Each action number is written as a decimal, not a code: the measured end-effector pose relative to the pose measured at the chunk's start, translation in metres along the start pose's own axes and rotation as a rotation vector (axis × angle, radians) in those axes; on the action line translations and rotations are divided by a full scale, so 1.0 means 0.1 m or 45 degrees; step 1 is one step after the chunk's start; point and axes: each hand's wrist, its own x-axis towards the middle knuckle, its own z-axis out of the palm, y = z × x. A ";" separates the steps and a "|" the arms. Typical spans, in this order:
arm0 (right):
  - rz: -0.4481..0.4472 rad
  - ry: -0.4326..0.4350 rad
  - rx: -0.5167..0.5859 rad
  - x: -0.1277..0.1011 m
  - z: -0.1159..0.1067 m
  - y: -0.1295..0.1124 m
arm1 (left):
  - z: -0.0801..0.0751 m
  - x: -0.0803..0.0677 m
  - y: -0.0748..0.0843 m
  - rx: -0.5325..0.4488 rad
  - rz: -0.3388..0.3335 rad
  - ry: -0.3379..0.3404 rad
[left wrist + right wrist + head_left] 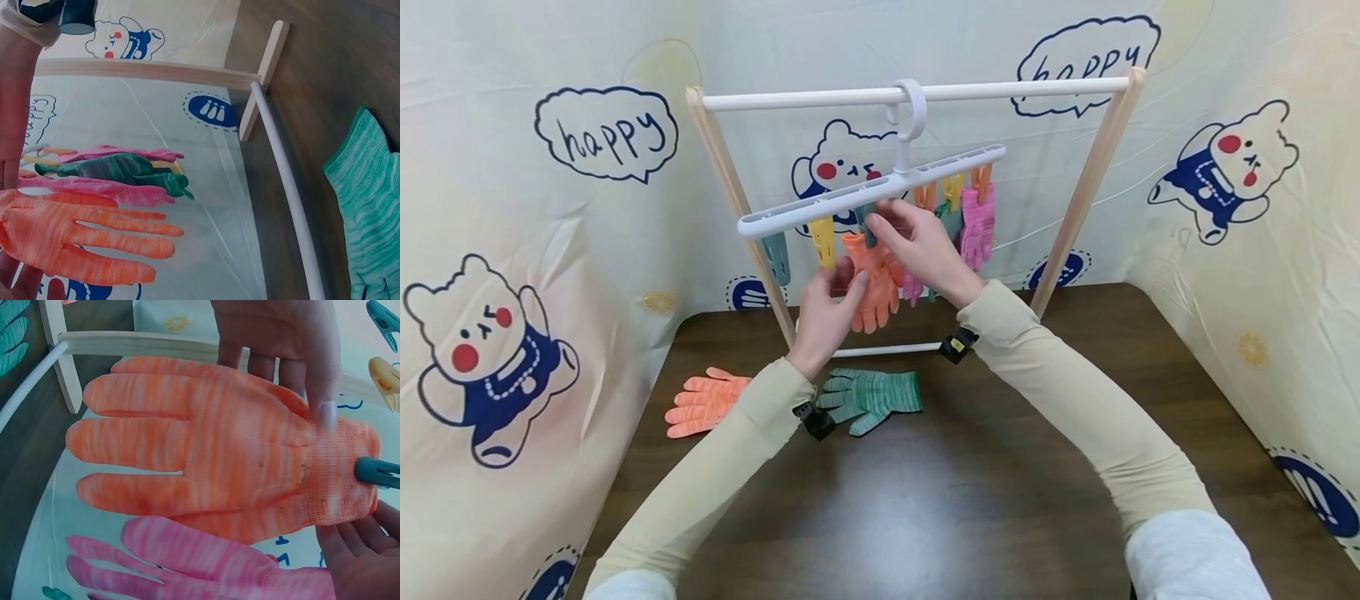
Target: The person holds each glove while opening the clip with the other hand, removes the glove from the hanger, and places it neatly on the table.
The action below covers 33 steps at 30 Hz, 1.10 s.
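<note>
An orange striped glove (874,304) hangs by its cuff from a teal clothespin (379,472) under the white hanger (820,205). My left hand (826,321) holds the side of this glove near the cuff; in the right wrist view its thumb lies in front and its fingers go behind. My right hand (928,250) pinches the teal clothespin at the cuff, with fingers reaching behind the glove. Just beyond hangs a pink glove (206,556), and farther right another pink glove (977,227) and a green glove (115,169).
The hanger hooks over the white bar (805,98) of a wooden-legged rack (1086,192). A yellow clothespin (822,240) and another teal clothespin (777,258) hang at its left end. On the dark table (1000,483) lie an orange glove (703,404) and a green glove (876,396).
</note>
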 end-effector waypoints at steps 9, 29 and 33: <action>0.008 -0.012 0.150 0.01 0.03 0.06 | 0.01 0.03 -0.05 -0.017 0.015 -0.007; 0.113 0.068 0.333 0.05 0.04 -0.01 | -0.03 0.05 -0.24 -0.021 0.051 -0.054; 0.127 0.104 0.364 0.05 0.06 -0.02 | -0.03 0.06 -0.22 0.000 0.047 -0.041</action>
